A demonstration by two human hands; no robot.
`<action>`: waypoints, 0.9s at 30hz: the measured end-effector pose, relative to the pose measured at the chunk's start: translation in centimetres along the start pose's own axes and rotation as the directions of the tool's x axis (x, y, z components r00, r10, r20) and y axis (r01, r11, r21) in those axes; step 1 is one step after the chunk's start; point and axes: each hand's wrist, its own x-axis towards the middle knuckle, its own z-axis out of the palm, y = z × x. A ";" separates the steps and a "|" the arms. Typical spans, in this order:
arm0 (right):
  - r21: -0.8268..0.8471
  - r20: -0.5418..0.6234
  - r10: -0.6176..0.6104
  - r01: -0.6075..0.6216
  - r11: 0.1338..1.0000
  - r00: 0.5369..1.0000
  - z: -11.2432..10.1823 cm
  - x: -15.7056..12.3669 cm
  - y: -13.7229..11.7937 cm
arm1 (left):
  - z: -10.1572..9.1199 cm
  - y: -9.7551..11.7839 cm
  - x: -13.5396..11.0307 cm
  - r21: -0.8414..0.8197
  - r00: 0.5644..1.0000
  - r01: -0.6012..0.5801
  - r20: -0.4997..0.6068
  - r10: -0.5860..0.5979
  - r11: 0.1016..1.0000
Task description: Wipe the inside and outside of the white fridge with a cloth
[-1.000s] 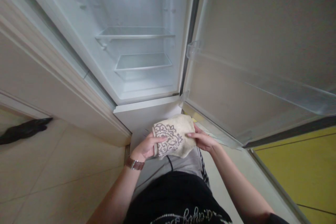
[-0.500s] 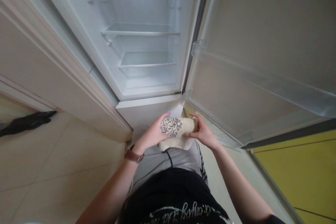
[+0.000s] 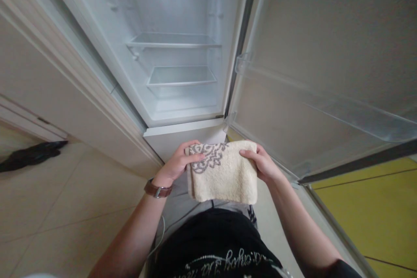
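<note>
A folded cream towel point(image 3: 228, 178) with a grey scroll pattern hangs stretched between both hands, in front of my lap. My left hand point(image 3: 179, 163) grips its left edge, thumb on the patterned face and fingers behind. At the upper right corner my right hand point(image 3: 262, 163) pinches the cloth the same way; its fingers behind the towel are hidden. Just beyond the towel stands a white fridge point(image 3: 182, 128) with its door point(image 3: 312, 56) swung wide to the right. Inside are an upper glass shelf point(image 3: 174, 40) and a lower one point(image 3: 182, 76).
Clear plastic racks point(image 3: 342, 104) run across the inside of the door. To the left is a pale door frame point(image 3: 81, 91). A black bag-like thing point(image 3: 32, 156) lies on the tiled floor point(image 3: 74, 200). Yellow panels point(image 3: 374, 208) show under the door at right.
The towel has been spread from a smaller bunched fold into a wider flat piece. My hands have moved apart, the left one to the left and the right one to the right.
</note>
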 end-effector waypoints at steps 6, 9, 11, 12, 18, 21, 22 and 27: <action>0.171 -0.167 0.124 -0.095 0.981 0.978 0.8 1.0 1.4 | 2.2 -7.2 -0.3 -0.519 0.954 0.294 0.106 -0.280 0.803; 0.087 -0.208 0.090 -0.073 0.993 0.974 -0.7 1.1 2.6 | 2.9 -7.5 -0.4 -0.470 0.897 0.430 0.125 -0.424 0.771; -0.059 -0.254 -0.019 0.004 0.998 0.967 -1.9 0.7 3.3 | 3.1 -6.4 -0.1 -0.425 0.878 0.462 0.098 -0.468 0.778; -0.156 -0.286 -0.097 0.054 0.986 0.953 -2.6 0.4 3.6 | 3.1 -5.7 0.2 -0.409 0.884 0.447 0.066 -0.462 0.796; -0.739 -0.295 -0.649 0.264 0.620 0.701 -6.6 -4.1 2.8 | 2.9 -1.4 4.5 -0.291 0.965 0.121 -0.189 -0.181 0.949; -0.917 -0.256 -0.886 0.194 0.349 0.385 -9.7 -7.4 1.5 | 4.1 0.7 8.5 0.006 0.965 -0.161 -0.209 0.158 0.987; -0.947 -0.253 -0.935 0.135 0.292 0.249 -10.9 -8.5 1.1 | 4.8 1.1 9.9 0.132 0.958 -0.236 -0.135 0.254 0.963; -0.903 -0.426 -0.900 -0.019 0.430 -0.096 -17.7 -11.8 -0.2 | 9.9 0.3 16.1 0.601 0.871 -0.473 0.428 0.240 0.644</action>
